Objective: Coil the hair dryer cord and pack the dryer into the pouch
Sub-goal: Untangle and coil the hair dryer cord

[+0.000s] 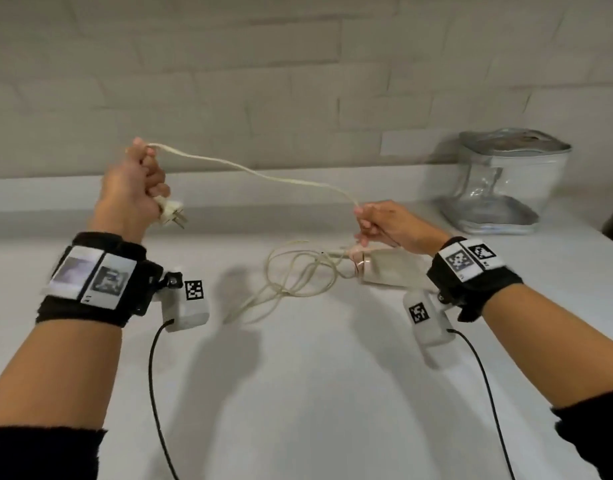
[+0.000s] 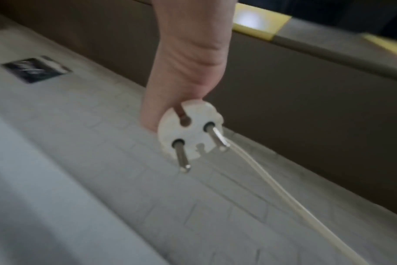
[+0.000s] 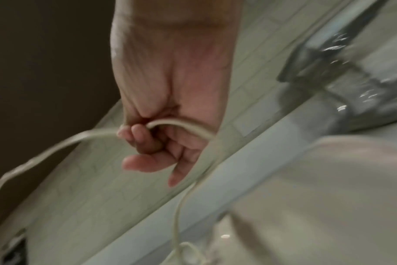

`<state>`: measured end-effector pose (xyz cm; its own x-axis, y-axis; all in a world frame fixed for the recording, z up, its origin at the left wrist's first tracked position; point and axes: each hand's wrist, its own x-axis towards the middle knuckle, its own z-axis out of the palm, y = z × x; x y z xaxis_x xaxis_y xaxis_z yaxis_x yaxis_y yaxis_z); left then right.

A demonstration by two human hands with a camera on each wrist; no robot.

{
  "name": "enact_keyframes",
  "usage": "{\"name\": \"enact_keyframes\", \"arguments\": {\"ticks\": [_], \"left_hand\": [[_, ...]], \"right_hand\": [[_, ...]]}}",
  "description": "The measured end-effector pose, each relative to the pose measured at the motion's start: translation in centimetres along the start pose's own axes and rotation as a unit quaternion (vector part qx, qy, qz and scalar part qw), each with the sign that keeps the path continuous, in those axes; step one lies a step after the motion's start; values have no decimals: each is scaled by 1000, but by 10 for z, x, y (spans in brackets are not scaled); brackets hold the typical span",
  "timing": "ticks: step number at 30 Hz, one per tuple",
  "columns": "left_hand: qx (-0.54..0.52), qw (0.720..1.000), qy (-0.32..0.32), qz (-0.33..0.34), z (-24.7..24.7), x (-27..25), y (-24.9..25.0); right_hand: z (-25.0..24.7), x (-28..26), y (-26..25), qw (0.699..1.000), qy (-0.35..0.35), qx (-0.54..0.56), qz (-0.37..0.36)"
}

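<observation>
My left hand (image 1: 139, 188) is raised at the left and grips the white plug (image 1: 172, 212) end of the cream cord (image 1: 263, 174); the plug's pins (image 2: 181, 157) point down out of the fist. The cord runs in a slack span across to my right hand (image 1: 384, 223), which pinches it between curled fingers (image 3: 143, 136). Under the right hand the pale hair dryer (image 1: 388, 268) lies on the white counter (image 1: 315, 393), partly hidden by my wrist. Loose loops of cord (image 1: 298, 275) lie tangled left of the dryer.
A clear plastic pouch (image 1: 506, 181) with a silver rim stands open at the back right against the tiled wall (image 1: 298, 64). Black cables (image 1: 152, 375) hang from the wrist cameras over the counter's front.
</observation>
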<state>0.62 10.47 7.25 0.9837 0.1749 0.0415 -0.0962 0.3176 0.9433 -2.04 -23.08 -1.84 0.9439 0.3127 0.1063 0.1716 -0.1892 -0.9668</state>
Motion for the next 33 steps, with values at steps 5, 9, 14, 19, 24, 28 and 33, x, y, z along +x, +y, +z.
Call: {"name": "enact_keyframes", "arguments": {"ticks": [5,9,14,19,24,28,33], "left_hand": [[97,974,181,-91,-48,7,-57],[458,879,107,78,-25,-19,-79],[436,871,-127,186,68,-69,-55],[317,918,-227,63,92,-80,-55],[256,924,-281,49,76,-67,-78],[127,972,-195,-25,73,-48,-84],[75,995,-35,-58,42,-11,-78]], "right_hand": [[-24,-25,-13,995,55,-84,10],[-18,-29,-49,955,82,-282,-36],[39,-11,-94,884,-17,-461,-68],[68,3,-111,851,-94,-509,-88],[75,3,-104,911,-118,-389,-73],[75,7,-93,952,-82,-289,-66],[46,-2,-63,986,-75,-150,-4]]}}
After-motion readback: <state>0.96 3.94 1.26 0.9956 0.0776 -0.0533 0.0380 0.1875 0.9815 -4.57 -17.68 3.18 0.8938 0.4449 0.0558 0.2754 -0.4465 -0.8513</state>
